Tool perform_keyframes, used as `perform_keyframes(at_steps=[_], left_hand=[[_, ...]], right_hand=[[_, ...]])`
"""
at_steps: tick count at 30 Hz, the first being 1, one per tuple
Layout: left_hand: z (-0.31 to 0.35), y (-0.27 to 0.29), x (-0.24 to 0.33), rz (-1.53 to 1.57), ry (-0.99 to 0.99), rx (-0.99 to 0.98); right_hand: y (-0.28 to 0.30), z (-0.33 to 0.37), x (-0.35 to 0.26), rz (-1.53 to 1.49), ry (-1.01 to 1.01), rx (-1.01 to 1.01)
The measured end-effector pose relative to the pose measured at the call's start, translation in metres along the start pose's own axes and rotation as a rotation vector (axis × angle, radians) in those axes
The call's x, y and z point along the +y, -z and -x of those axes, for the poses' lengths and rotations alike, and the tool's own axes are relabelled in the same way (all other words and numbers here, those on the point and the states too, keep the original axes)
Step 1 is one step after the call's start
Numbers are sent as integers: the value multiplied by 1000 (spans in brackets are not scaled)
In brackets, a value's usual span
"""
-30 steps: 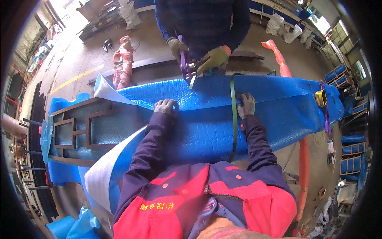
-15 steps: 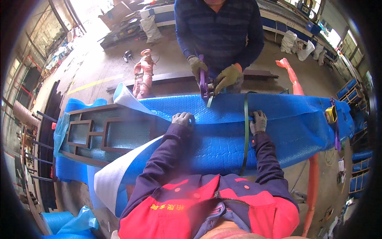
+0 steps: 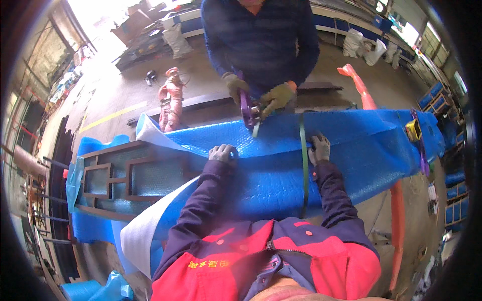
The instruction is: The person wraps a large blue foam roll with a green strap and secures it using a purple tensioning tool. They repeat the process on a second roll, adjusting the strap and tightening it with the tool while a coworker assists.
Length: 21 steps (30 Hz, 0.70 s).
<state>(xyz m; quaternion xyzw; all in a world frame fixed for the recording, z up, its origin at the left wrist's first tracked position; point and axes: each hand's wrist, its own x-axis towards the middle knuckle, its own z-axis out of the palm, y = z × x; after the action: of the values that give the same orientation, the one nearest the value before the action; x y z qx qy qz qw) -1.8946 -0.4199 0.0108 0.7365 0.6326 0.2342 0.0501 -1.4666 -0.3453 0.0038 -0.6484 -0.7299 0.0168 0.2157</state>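
Note:
Blue bubble wrap (image 3: 256, 178) is folded over a long brown metal frame (image 3: 118, 173), whose left end lies uncovered. In a grey glove, my left hand (image 3: 222, 153) bends its fingers onto the fold where the wrap overlaps, near the uncovered part. My right hand (image 3: 320, 149), also gloved, presses on the wrap with its fingers somewhat apart. Just left of it, a green packing strap (image 3: 304, 165) runs across the bundle. Opposite me, a co-worker's gloved hands (image 3: 276, 98) hold a purple strapping tool (image 3: 246, 109) with a short green strap end below it.
At the bundle's right end is a second purple tool with a yellow part (image 3: 413, 131). An orange-wrapped support (image 3: 396, 215) passes beneath that side. A pink-wrapped post (image 3: 171, 100) stands beyond the bundle. White sacks (image 3: 353, 42) sit at the back, and blue wrap rolls (image 3: 83, 290) lie lower left.
The view has shifted slightly, so most things appear a little further left and the far side higher. Both my hands stay on the wrap; the co-worker still holds the purple tool.

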Motion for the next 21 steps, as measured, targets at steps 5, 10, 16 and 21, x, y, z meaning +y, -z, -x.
perform_keyframes(at_steps=[5,10,16,21], left_hand=[[1,1,-4,38,0,10],[2,2,1,44,-38,93],[2,5,9,27,-14,117],[2,9,11,34,-9,115]], right_hand=[[-4,-1,5,-7,50,16],[-6,-1,5,-54,41,13],[-3,0,3,-46,39,9],[-1,0,1,-41,44,46]])
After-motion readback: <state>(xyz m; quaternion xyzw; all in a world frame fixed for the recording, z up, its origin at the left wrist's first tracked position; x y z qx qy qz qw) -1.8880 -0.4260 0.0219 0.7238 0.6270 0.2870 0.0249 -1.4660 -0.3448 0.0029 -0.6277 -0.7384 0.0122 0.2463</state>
